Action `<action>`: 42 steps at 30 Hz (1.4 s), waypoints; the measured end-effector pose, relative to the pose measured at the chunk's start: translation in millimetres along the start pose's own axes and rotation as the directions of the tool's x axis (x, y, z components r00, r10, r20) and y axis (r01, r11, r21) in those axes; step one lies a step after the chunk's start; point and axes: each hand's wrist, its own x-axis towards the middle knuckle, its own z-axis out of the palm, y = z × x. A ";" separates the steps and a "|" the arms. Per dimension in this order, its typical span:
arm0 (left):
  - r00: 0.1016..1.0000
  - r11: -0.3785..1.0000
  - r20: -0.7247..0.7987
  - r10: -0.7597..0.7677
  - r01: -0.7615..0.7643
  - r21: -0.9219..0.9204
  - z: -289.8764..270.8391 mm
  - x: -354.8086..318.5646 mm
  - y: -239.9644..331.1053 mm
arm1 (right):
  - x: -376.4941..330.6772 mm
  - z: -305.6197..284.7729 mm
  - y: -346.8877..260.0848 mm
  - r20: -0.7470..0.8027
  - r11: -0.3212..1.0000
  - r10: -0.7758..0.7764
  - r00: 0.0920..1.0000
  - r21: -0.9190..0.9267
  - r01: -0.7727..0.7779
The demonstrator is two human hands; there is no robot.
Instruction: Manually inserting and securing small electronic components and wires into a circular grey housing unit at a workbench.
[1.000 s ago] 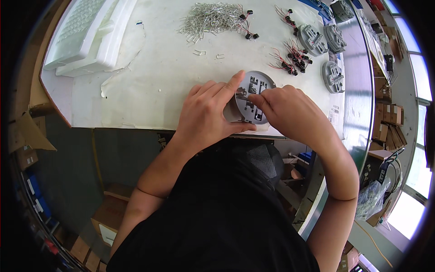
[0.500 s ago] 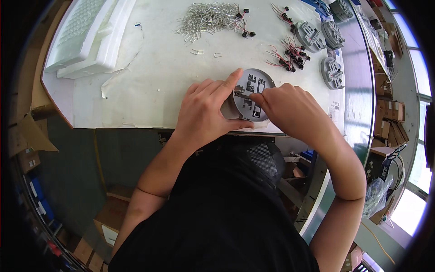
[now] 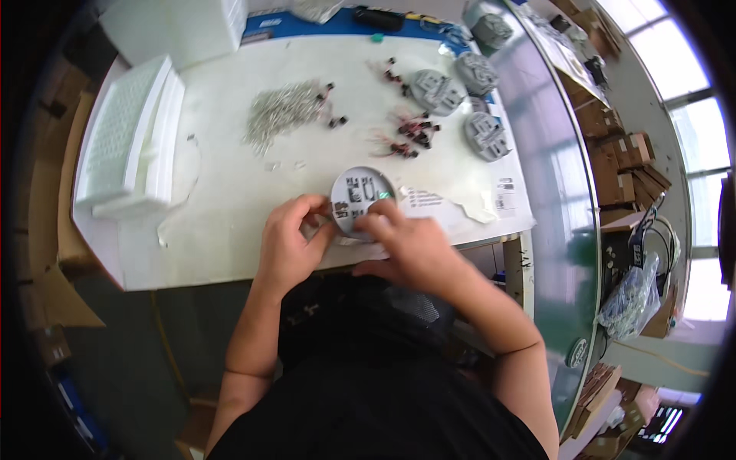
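Observation:
A round grey disc [image 3: 360,193] with small dark parts on its face lies near the front edge of the white table [image 3: 215,207]. My left hand [image 3: 290,244] grips the disc's left rim with thumb and fingers. My right hand [image 3: 406,244] lies over the disc's lower right part, fingertips pressing on its face. What sits under those fingertips is hidden.
Behind the disc lie small red-wired parts [image 3: 408,136], a heap of thin silvery pieces [image 3: 277,113] and three more grey discs [image 3: 435,90]. White foam trays [image 3: 130,142] stand at the left. A printed paper [image 3: 452,205] lies right of the disc. Cardboard boxes [image 3: 625,180] fill the floor at right.
My left hand has curled from flat over the disc to pinching its left rim. The view has shifted, and more of the table's far side shows.

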 end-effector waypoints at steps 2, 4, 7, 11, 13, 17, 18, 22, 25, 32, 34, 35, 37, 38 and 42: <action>0.992 0.994 -0.093 0.087 -0.092 -0.050 4.0 3.7 9.5 | -6.5 11.2 -2.5 -0.163 0.998 -0.047 0.986 -0.057 0.038; 0.984 0.988 -0.092 0.153 -0.151 0.028 4.2 9.0 25.6 | -8.5 13.4 0.7 -0.408 0.981 -0.171 0.897 -0.155 0.117; 0.963 0.957 -0.108 0.247 -0.224 0.186 5.5 12.9 41.0 | -16.3 -21.9 29.8 -0.556 0.987 0.130 0.821 -0.010 -0.163; 0.969 0.970 -0.149 0.195 -0.169 0.173 1.4 9.5 28.6 | -37.0 -101.8 172.1 -0.814 0.938 0.261 0.519 0.088 -0.335; 0.980 0.969 -0.103 0.170 -0.148 0.197 -4.0 6.3 17.8 | -75.3 -150.2 270.0 -0.834 0.800 0.411 0.369 0.136 -0.584; 0.982 0.973 -0.081 0.171 -0.155 0.172 -0.8 5.0 6.8 | -185.2 -190.1 432.1 -0.869 0.529 0.408 0.282 -0.027 -0.848; 0.981 0.975 -0.090 0.169 -0.154 0.159 1.7 4.3 6.9 | -195.7 -184.7 443.5 -0.881 0.433 0.411 0.234 -0.038 -0.901; 0.986 0.983 -0.143 0.088 -0.063 0.170 6.7 4.4 15.5 | -170.4 -180.5 430.4 -0.853 0.294 0.522 0.017 0.161 -0.942; 0.986 0.981 -0.146 0.084 -0.056 0.186 1.7 2.3 9.5 | -84.5 -145.4 320.9 -0.532 0.604 0.707 0.466 0.112 -0.789; 0.955 0.943 -0.160 0.249 -0.201 0.264 -4.7 2.1 5.9 | -28.3 -110.8 224.1 -0.161 0.589 0.808 0.567 0.193 -0.785; 0.932 0.943 -0.212 0.295 -0.247 0.224 -5.4 0.9 8.2 | -25.2 -109.5 196.6 -0.251 0.656 0.750 0.612 0.158 -0.738; 0.930 0.946 -0.236 0.282 -0.228 0.232 -7.7 1.6 12.8 | -20.2 -100.2 173.8 -0.195 0.704 0.710 0.677 0.212 -0.678; 0.912 0.921 -0.172 0.373 -0.342 0.185 -8.7 4.7 25.0 | -9.6 -72.6 112.4 -0.098 0.792 0.603 0.792 0.190 -0.580; 0.912 0.925 -0.184 0.366 -0.334 0.184 -5.3 5.9 27.9 | -1.8 -58.1 88.2 -0.044 0.843 0.533 0.845 0.117 -0.525; 0.950 0.884 0.013 0.313 -0.296 0.363 2.5 4.5 35.1 | 20.3 -32.0 62.9 0.007 0.865 0.473 0.881 0.190 -0.465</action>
